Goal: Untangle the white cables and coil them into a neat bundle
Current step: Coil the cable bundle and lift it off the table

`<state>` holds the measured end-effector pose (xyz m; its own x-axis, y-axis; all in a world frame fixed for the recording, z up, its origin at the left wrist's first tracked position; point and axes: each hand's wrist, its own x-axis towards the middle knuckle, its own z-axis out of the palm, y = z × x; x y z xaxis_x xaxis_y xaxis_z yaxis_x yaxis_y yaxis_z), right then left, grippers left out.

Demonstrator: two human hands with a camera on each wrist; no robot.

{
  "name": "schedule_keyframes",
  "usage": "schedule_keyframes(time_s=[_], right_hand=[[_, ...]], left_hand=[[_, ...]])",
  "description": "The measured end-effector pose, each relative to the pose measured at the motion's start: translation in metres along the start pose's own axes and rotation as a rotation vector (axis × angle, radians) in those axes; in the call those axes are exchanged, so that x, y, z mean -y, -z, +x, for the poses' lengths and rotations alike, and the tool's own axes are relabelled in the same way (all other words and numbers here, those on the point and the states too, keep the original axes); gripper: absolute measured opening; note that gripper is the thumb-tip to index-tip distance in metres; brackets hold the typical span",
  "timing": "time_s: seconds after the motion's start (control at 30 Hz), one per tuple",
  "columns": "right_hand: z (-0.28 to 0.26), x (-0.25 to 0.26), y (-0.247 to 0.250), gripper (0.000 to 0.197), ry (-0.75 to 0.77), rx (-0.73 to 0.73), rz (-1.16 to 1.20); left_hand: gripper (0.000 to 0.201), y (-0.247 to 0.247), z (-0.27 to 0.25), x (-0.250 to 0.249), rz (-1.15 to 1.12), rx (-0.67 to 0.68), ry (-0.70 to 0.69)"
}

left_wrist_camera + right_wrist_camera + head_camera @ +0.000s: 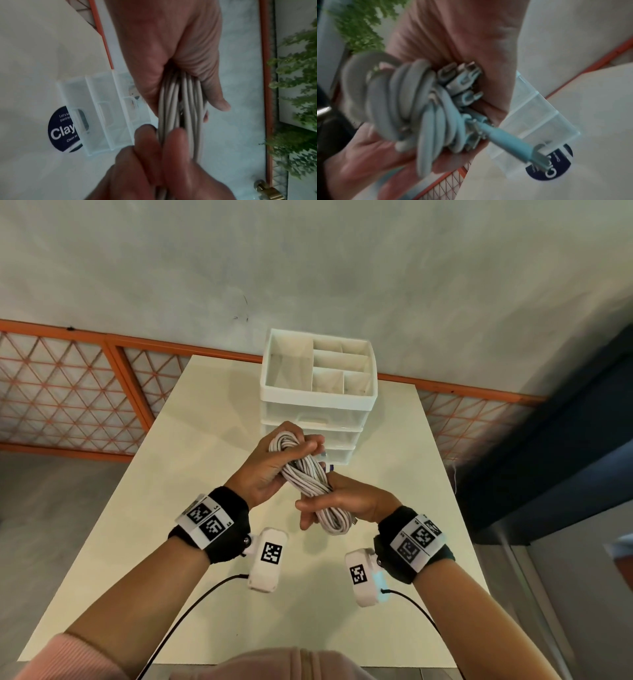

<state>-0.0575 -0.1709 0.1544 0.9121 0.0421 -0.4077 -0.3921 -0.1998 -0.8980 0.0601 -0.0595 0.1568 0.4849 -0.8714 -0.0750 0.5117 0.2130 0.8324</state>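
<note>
A twisted bundle of white cables (308,474) is held in the air above the table between both hands. My left hand (270,463) grips its upper looped end, fingers curled round the strands (181,105). My right hand (334,503) grips the lower half, and the bottom loop (334,523) hangs out below the fingers. In the right wrist view the coiled strands (412,108) lie in my palm with several metal-tipped plugs (462,81) bunched together, and one plug (511,144) sticks out.
A white drawer organizer (318,392) with an open compartmented top stands at the table's (171,474) far end, just behind my hands. A dark round sticker (63,129) lies beside its base. An orange lattice railing (68,385) runs behind the table.
</note>
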Motion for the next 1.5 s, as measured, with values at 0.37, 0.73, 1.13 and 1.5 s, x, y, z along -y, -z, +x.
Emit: schedule_keyframes(time_s=[0.37,0.73,1.13,1.5], right_hand=[[0.008,-0.011,-0.02,0.037,0.059,-0.315,-0.116],[0.009,-0.033,-0.007,0.031,-0.007,-0.317,0.009],[0.013,-0.069,0.033,0.032,-0.129,-0.328,0.134],[-0.004,-0.093,0.067,0.032,-0.209,-0.359,0.228]], left_hand=[[0.054,-0.007,0.023,0.014,-0.107,-0.332,0.159],[0.067,0.002,0.046,0.029,-0.3,-0.255,0.394],[0.047,0.001,0.097,0.07,-0.229,-0.348,0.499],[0.068,0.023,0.131,0.087,-0.188,-0.524,0.254]])
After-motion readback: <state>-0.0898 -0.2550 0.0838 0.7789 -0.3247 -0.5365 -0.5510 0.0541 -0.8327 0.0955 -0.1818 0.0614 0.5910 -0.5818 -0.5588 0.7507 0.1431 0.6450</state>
